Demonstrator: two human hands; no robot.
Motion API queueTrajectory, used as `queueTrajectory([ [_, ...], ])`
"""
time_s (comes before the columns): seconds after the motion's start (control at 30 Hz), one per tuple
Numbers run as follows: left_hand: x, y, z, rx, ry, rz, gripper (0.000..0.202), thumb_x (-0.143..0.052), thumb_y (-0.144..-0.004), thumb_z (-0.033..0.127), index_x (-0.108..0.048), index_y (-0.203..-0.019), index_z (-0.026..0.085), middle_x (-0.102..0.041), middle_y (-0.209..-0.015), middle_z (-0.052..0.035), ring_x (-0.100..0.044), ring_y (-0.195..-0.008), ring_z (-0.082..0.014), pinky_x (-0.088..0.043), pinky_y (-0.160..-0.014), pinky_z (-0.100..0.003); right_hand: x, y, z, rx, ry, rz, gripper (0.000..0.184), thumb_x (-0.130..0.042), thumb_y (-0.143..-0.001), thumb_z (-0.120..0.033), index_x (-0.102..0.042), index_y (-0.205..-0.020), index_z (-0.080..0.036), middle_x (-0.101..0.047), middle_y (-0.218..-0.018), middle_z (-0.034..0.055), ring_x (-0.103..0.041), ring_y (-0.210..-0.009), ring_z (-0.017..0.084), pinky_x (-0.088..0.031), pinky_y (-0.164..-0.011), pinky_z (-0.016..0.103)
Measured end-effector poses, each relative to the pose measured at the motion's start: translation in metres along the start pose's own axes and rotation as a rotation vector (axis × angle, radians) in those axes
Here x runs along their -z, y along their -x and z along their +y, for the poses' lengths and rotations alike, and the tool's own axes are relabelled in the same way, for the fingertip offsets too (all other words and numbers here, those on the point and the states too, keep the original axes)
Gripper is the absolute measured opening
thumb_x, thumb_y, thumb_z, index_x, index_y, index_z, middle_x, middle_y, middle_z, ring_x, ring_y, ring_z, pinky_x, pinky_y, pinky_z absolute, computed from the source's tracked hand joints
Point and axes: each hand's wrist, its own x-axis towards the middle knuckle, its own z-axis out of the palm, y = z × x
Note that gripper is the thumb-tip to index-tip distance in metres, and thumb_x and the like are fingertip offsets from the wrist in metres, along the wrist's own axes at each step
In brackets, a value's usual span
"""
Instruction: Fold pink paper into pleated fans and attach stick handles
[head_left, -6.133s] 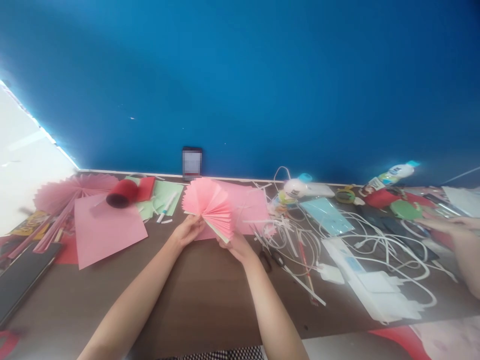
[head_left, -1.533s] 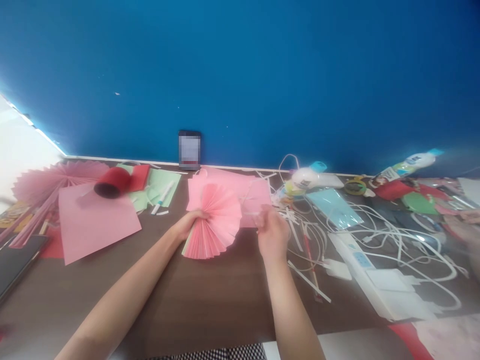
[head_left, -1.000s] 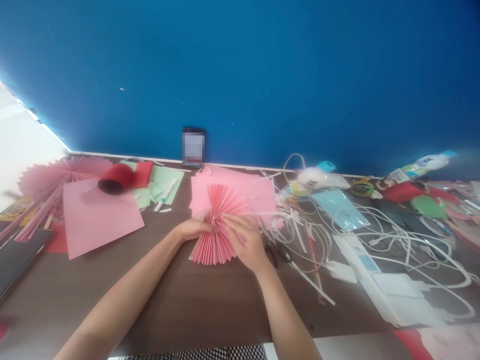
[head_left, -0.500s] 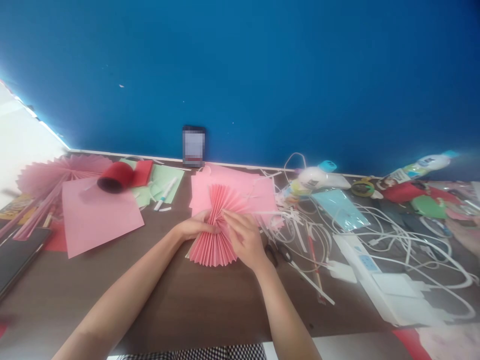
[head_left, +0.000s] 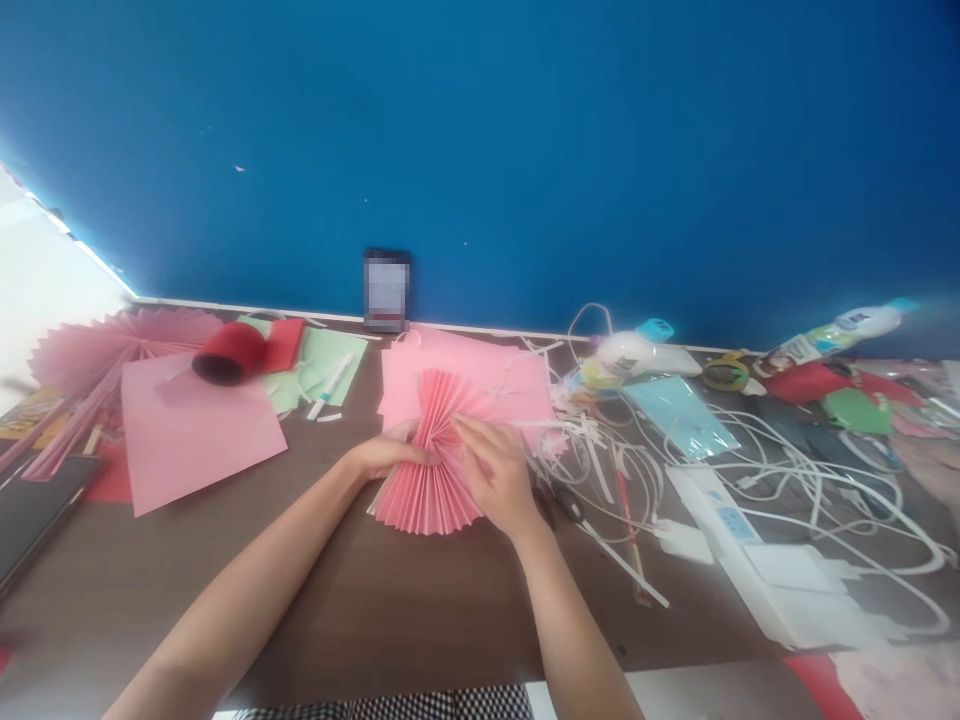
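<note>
Brown tabletop (head_left: 420,600) under a blue wall: one pleated pink paper fan (head_left: 424,495) lies mid-table, its waist pinched by left hand (head_left: 386,458) and right hand (head_left: 501,480). Two flat pink sheets (head_left: 195,435) flank it, with scissors (head_left: 561,500) just beside the right hand and white cables (head_left: 787,480) beyond.

Two hands show, the left hand (head_left: 386,458) and the right hand (head_left: 501,482), and two pleated fans: a near fan (head_left: 424,502) and a far fan (head_left: 97,350). There are two bottles (a white bottle (head_left: 637,355), a labelled bottle (head_left: 832,335)), one red roll (head_left: 229,355), one phone (head_left: 386,290) and one power strip (head_left: 720,515).
</note>
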Motion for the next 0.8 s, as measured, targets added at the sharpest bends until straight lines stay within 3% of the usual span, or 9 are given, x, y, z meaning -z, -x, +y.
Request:
queueTrajectory([
  [0.8,0.0002,-0.0006,0.001,0.008,0.049,0.032,0.054,-0.072,-0.063,0.011,-0.052,-0.113,0.013,-0.064,-0.103,-0.0132,-0.063,-0.09,-0.024,-0.049,-0.079,-0.036,0.0048,0.0003,-0.0003,0.019,0.024,0.006,0.04,-0.043,-0.082,-0.009,-0.056,-0.116,-0.025,-0.062,-0.115,0.0024,-0.056,-0.101,0.019,-0.043,-0.085,0.037],
])
